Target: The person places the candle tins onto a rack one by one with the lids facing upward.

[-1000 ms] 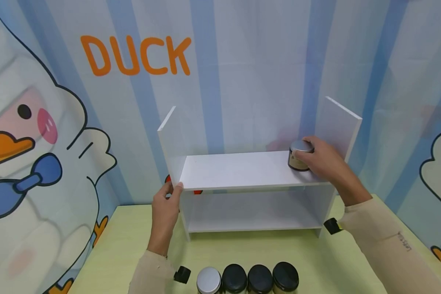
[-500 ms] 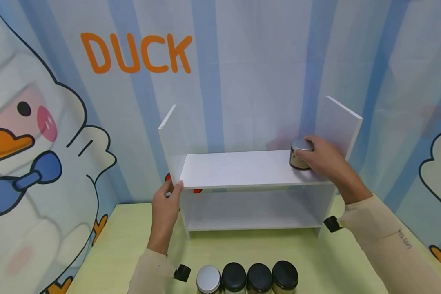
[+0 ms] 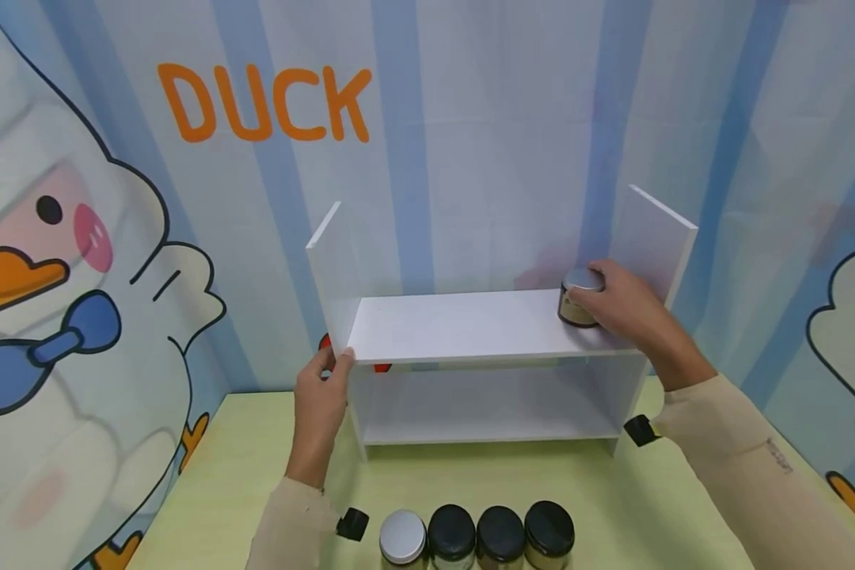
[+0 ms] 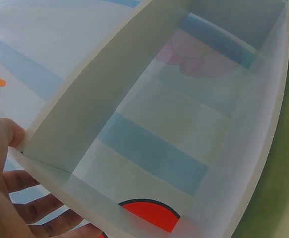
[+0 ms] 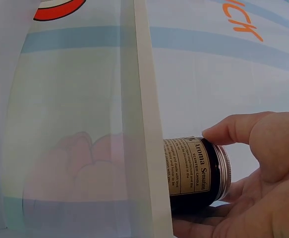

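A dark scented candle jar (image 3: 574,307) with a silver lid and a tan label stands at the right end of the upper shelf board. My right hand (image 3: 623,307) grips it near the lid, thumb on the near side and fingers behind; the label shows in the right wrist view on the candle jar (image 5: 191,168). At the left, my left hand (image 3: 322,404) holds the side panel of the white shelf unit (image 3: 463,324), the thumb on its front edge. In the left wrist view the left hand (image 4: 15,193) has its fingers bent around that panel's outer side.
In front of the shelf unit several jars stand in a row on the pale yellow table (image 3: 256,467): a silver-lidded jar (image 3: 403,538) at the left and black-lidded jars (image 3: 500,532) beside it. A striped duck-print curtain (image 3: 492,142) hangs behind.
Both hands keep their grips, and the candle jar stays at the same spot on the upper shelf. The view has shifted only slightly.
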The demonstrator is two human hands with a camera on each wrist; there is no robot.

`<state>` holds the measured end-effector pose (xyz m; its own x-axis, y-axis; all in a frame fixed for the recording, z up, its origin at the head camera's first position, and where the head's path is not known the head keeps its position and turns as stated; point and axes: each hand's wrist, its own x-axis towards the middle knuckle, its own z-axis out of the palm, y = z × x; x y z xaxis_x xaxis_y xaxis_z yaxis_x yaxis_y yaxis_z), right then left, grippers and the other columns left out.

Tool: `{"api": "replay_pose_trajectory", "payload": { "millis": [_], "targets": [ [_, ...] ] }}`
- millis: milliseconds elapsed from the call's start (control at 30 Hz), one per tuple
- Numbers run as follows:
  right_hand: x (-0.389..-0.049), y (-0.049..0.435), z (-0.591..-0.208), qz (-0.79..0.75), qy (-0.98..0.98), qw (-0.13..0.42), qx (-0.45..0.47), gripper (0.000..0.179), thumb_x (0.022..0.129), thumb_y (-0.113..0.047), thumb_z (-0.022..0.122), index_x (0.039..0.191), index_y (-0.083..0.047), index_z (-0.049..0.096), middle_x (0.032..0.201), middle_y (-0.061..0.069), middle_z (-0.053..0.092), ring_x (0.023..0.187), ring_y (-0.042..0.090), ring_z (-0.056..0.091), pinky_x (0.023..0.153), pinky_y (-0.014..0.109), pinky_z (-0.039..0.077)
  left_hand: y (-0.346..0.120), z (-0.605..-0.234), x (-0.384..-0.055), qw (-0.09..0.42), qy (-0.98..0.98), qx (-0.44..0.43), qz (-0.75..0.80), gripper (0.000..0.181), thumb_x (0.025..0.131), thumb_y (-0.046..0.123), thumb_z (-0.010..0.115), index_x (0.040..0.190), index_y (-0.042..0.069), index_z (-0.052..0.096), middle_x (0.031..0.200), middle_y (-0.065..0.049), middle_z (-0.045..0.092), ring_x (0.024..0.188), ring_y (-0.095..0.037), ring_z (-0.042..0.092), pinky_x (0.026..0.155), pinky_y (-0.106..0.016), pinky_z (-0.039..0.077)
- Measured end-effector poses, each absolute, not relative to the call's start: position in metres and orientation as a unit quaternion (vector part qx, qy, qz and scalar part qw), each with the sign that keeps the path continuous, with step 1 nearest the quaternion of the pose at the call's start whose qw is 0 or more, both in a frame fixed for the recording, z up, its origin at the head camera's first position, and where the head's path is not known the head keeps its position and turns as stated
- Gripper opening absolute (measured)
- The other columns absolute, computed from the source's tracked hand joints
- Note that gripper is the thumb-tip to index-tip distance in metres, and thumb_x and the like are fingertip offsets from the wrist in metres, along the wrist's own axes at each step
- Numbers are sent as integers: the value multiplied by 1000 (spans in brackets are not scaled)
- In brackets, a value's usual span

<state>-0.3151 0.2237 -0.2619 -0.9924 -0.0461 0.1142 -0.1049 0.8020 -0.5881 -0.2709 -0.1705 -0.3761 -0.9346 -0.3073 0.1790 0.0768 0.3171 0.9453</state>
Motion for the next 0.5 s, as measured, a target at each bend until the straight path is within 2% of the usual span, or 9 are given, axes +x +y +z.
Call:
{"api": "replay_pose_trajectory", "payload": {
  "millis": [233,500],
  "targets": [
    [-316,223,-261,314,-948,36,39,83,100,-45,50,160,2,17,159,31,27,140,47,36,108,61,36,-172,-378,-271,166,-791,70,-585,45,101,53,52,124,15,64,100,-15,53,82,-26,50,70,-35,45],
    [-316,224,-260,320,-946,34,42,83,101,-47,50,162,-1,15,161,29,25,143,47,33,110,62,34,-171,-377,-273,174,-790,73,-583,43,100,53,52,116,14,64,94,-11,49,84,-27,49,71,-37,42]
  ]
}}
